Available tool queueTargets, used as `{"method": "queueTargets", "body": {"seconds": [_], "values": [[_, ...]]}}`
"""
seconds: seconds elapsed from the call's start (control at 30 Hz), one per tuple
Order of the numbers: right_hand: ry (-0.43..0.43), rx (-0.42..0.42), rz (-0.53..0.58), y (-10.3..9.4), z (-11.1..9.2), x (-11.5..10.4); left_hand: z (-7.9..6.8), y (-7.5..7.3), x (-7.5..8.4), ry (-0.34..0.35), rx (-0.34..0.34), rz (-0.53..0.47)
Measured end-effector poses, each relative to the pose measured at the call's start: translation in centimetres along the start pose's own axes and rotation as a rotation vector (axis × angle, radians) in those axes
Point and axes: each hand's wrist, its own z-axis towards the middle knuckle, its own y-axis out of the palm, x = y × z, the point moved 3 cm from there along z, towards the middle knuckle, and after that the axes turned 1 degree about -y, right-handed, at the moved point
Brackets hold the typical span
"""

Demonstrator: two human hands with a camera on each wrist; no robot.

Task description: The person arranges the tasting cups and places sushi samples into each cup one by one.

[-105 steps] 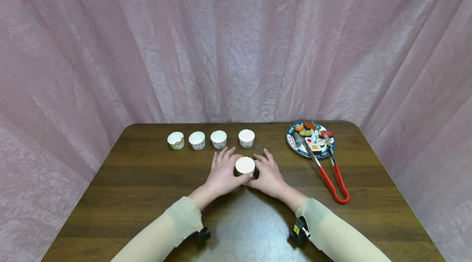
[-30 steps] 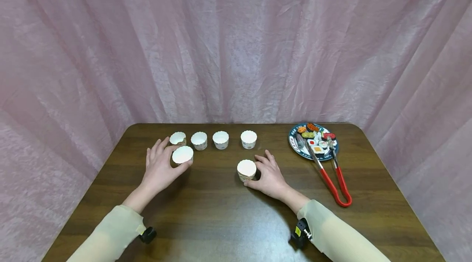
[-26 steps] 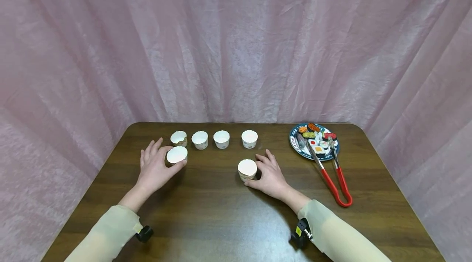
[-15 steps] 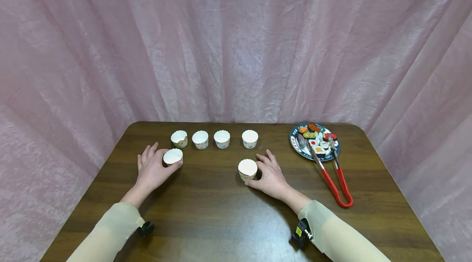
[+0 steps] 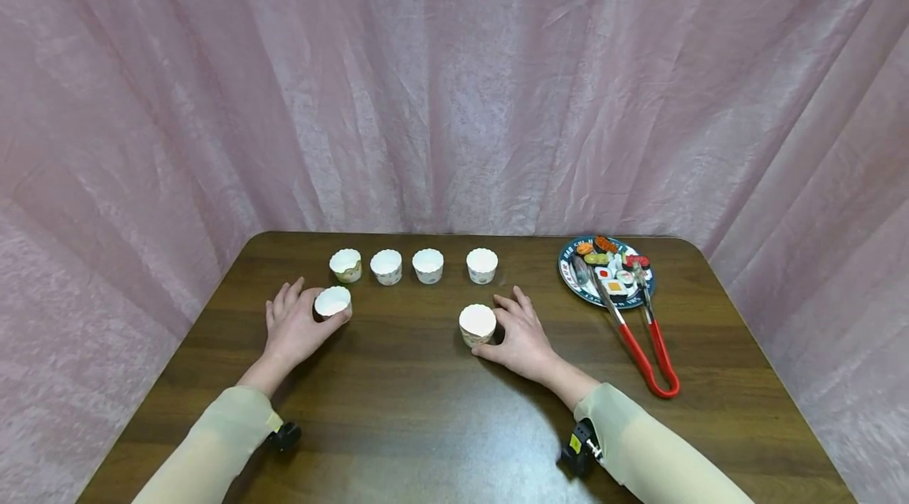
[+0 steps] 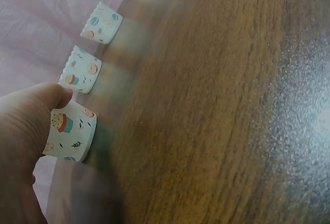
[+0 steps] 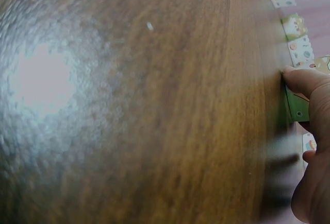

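My left hand (image 5: 297, 330) holds a white paper baking cup (image 5: 333, 302) between thumb and fingers, upright on the table just in front of the back row's left end. In the left wrist view that baking cup (image 6: 75, 136) shows a printed cupcake pattern and its base meets the wood. Near the table's middle, my right hand (image 5: 524, 340) grips a second baking cup (image 5: 476, 324), thumb at its near side. This one has a green lower wall (image 7: 298, 108) in the right wrist view. Both cups face mouth up, with white insides.
Along the back stand a green-patterned baking cup (image 5: 346, 266), two pale ones (image 5: 387, 267) close together and another cup (image 5: 482, 266) further right. At the right, red-handled tongs (image 5: 656, 358) lean on a round plate (image 5: 568, 283) of sushi pieces (image 5: 612, 287).
Both hands were together at a baking cup in the middle. My left hand has carried one cup left and lowered it to the table; the right hand stays at the cup in the middle.
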Motion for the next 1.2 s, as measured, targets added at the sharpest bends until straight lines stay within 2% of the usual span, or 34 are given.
{"method": "queueTargets", "body": {"seconds": [0.5,0.73,0.87,0.97,1.2], "values": [[-0.010,0.009,0.002,0.0,0.0,-0.1,-0.4,-0.1,0.1,-0.006,-0.007,0.004],[-0.010,0.009,-0.001,-0.1,-0.1,-0.1,-0.5,-0.7,0.6,0.024,0.002,0.022],[-0.006,0.006,0.002,-0.1,-0.1,-0.1,-0.6,-1.2,1.1,0.054,0.037,0.017],[-0.007,0.007,0.002,0.0,-0.1,0.0,-0.6,-1.7,1.6,0.075,0.069,0.013],[-0.005,0.006,0.004,0.0,0.0,0.0,-0.3,-2.6,3.2,0.126,0.097,-0.018]]}}
